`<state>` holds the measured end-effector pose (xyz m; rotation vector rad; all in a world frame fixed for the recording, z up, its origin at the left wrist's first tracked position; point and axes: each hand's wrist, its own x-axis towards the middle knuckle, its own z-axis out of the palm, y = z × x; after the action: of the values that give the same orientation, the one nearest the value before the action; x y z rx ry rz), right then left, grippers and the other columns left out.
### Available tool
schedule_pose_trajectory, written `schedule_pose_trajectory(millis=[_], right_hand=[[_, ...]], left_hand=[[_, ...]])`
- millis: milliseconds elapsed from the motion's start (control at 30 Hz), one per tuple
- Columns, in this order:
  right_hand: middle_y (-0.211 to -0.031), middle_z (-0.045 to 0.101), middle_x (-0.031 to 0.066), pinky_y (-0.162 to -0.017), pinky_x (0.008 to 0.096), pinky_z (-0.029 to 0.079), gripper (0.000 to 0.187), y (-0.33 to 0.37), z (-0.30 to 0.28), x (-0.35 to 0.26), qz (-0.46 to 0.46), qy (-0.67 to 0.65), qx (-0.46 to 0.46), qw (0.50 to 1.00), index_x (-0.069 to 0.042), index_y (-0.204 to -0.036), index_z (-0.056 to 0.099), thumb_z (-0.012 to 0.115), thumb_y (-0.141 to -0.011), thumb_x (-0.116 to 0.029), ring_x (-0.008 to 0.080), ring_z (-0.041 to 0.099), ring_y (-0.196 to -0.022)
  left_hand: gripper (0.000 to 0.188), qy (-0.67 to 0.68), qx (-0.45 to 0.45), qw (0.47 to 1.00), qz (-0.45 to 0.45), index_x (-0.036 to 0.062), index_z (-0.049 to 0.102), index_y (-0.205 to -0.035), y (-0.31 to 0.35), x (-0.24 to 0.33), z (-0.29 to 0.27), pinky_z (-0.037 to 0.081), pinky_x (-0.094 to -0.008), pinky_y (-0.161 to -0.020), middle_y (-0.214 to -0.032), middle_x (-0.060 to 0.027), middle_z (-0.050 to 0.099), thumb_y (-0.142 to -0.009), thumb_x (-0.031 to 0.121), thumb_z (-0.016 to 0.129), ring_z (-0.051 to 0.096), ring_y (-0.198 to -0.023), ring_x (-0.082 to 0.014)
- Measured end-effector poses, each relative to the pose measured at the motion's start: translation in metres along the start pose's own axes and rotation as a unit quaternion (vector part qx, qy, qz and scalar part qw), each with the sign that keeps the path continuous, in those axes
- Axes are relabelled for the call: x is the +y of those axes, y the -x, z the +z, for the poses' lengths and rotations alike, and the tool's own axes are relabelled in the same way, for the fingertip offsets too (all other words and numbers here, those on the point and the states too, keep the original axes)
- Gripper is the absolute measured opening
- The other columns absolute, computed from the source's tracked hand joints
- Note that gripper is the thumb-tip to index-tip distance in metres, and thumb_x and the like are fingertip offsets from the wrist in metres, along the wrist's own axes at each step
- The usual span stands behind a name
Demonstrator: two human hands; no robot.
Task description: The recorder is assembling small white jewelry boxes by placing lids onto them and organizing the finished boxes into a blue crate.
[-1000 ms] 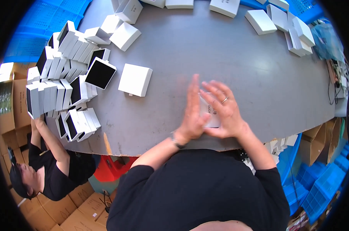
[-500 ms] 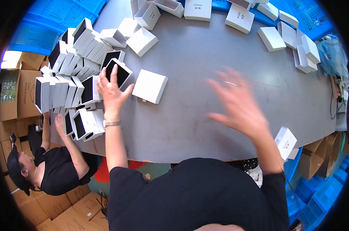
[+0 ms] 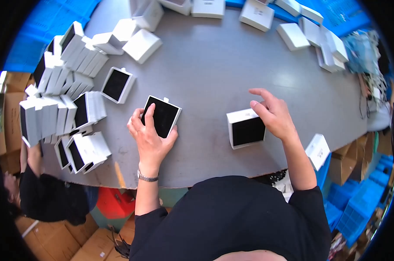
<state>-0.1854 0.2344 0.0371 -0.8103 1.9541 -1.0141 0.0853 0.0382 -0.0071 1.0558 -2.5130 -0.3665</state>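
Observation:
My left hand [image 3: 153, 141] grips a shallow white box with a black inside [image 3: 162, 117]; the thumb is at its lower right side and one finger rests on the black surface. A small white tab sticks out of its far edge. To the right, a similar white box [image 3: 248, 132] stands on edge, its black face toward me. My right hand [image 3: 273, 115] hovers over that box's right corner, thumb and forefinger apart. Its other fingers are partly hidden. Another black-lined white box [image 3: 117, 85] lies beyond my left hand.
Rows of white boxes [image 3: 53, 113] crowd the left of the grey table [image 3: 205, 78]. More white boxes [image 3: 258, 15] line its far edge. One white box [image 3: 318, 151] sits at the near right edge. Blue crates [image 3: 358, 217] stand lower right. A person's arm [image 3: 34, 158] reaches in at left.
My left hand has brought a black-lined box right and nearer. The white box lying beside it is gone from that spot; a box now stands on edge by my right hand. The view has shifted.

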Motion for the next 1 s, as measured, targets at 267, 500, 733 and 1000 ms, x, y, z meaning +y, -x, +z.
schedule_pose_trajectory(millis=[267, 500, 733, 1000], right_hand=[[-0.129, 0.062, 0.0139, -0.104, 0.0518, 0.041, 0.056, 0.089, 0.007, 0.026, -0.246, 0.4, 0.073, 0.88, -0.01, -0.129, 0.063, 0.076, -0.078, -0.031, 0.0359, 0.055, -0.122], [-0.105, 0.067, 0.007, -0.091, 0.0417, 0.049, 0.031, 0.004, 0.02, 0.041, -0.484, 0.12, -0.118, 0.859, -0.012, -0.101, 0.069, 0.072, -0.07, -0.016, 0.0273, 0.062, -0.105], [-0.16, 0.036, 0.0162, -0.111, 0.0633, 0.03, 0.082, -0.161, -0.137, 0.038, 0.022, 0.477, 0.406, 0.779, -0.028, -0.148, 0.05, 0.078, -0.076, -0.059, 0.0397, 0.028, -0.148], [-0.152, 0.045, 0.0171, -0.111, 0.0517, 0.037, 0.077, -0.122, -0.143, 0.084, -0.06, 0.32, 0.296, 0.898, -0.025, -0.149, 0.049, 0.076, -0.081, -0.05, 0.0362, 0.038, -0.141]], left_hand=[[0.083, -0.061, -0.048, 0.997, 0.024, 0.0114, 0.049, -0.142, -0.025, 0.041, 0.016, 0.033, -0.0533, -0.108, -0.134, -0.0198, 0.049, -0.071, 0.039, 0.082, 0.04, -0.127, -0.0385], [0.09, -0.154, 0.034, 0.987, -0.025, 0.0102, 0.049, -0.143, -0.042, 0.058, 0.024, 0.033, -0.0535, -0.11, -0.139, -0.022, 0.046, -0.07, 0.049, 0.085, 0.039, -0.13, -0.0409], [0.112, 0.116, -0.242, 0.897, 0.351, 0.0143, 0.045, -0.152, -0.027, 0.119, 0.022, 0.027, -0.0551, -0.117, -0.156, -0.0186, 0.035, -0.06, 0.06, 0.09, 0.026, -0.147, -0.0418], [0.099, 0.211, -0.231, 0.912, 0.264, 0.0074, 0.045, -0.147, -0.012, 0.123, 0.053, 0.037, -0.0497, -0.11, -0.136, -0.017, 0.046, -0.061, 0.028, 0.088, 0.043, -0.129, -0.0384]])
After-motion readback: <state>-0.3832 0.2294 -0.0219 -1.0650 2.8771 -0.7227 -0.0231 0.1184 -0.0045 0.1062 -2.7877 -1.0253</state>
